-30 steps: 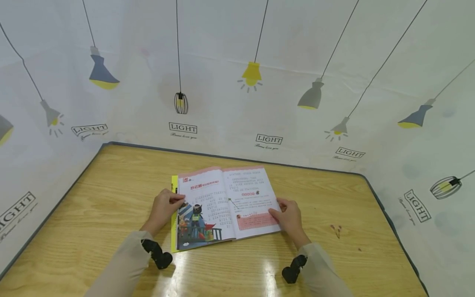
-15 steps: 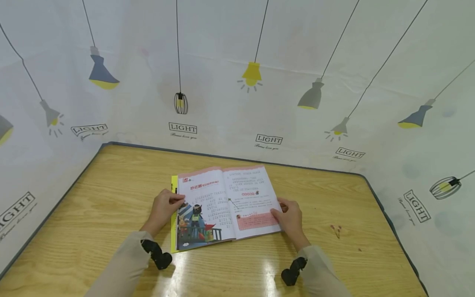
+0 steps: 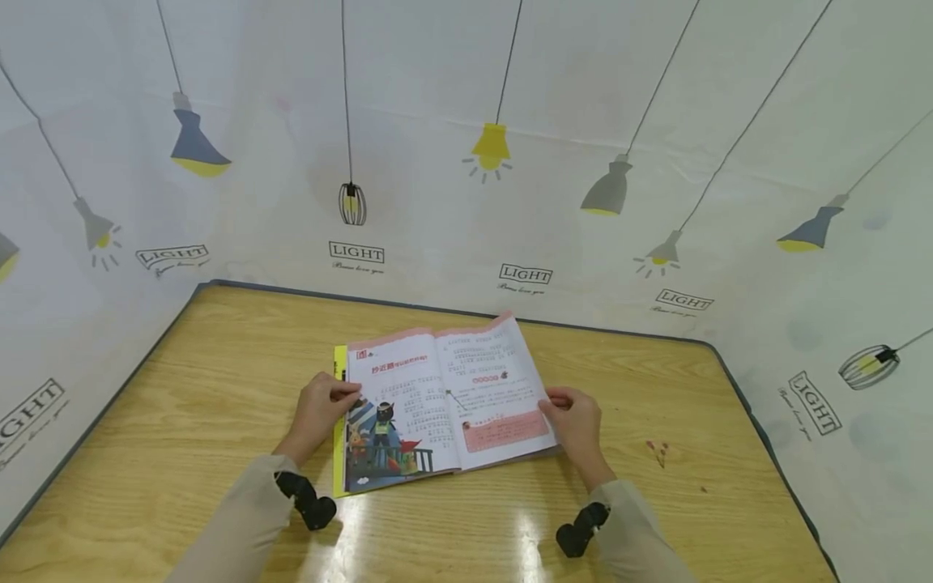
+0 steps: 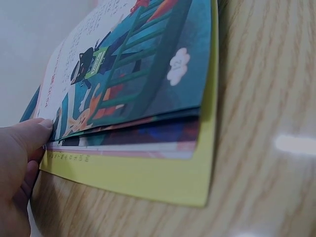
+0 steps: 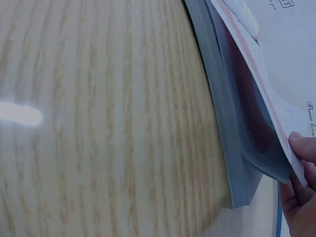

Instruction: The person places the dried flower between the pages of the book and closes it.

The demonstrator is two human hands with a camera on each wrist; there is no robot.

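An illustrated book (image 3: 408, 380) with a yellow cover (image 4: 148, 182) lies spread on the wooden table. My left hand (image 3: 321, 409) pinches its left edge, thumb on the picture page and fingers beneath, as the left wrist view shows. On the other side my right hand (image 3: 578, 421) pinches the outer edge of the right page (image 3: 496, 389) between thumb and fingers. In the right wrist view that page (image 5: 269, 108) bows up off the thicker stack of pages (image 5: 222, 123), with a gap between them. Part of the fingers is hidden behind the paper.
The wooden table (image 3: 219, 389) has a dark edging (image 3: 408, 303) along its back. A pale curtain (image 3: 430, 73) printed with lamps rises behind and at both sides. Small reddish marks (image 3: 658, 453) show on the table to the right. Black wrist devices (image 3: 309, 502) sit on both sleeves.
The right page has lifted, its far corner rising higher. My right hand has shifted slightly right with the page edge. My left hand keeps its place on the book.
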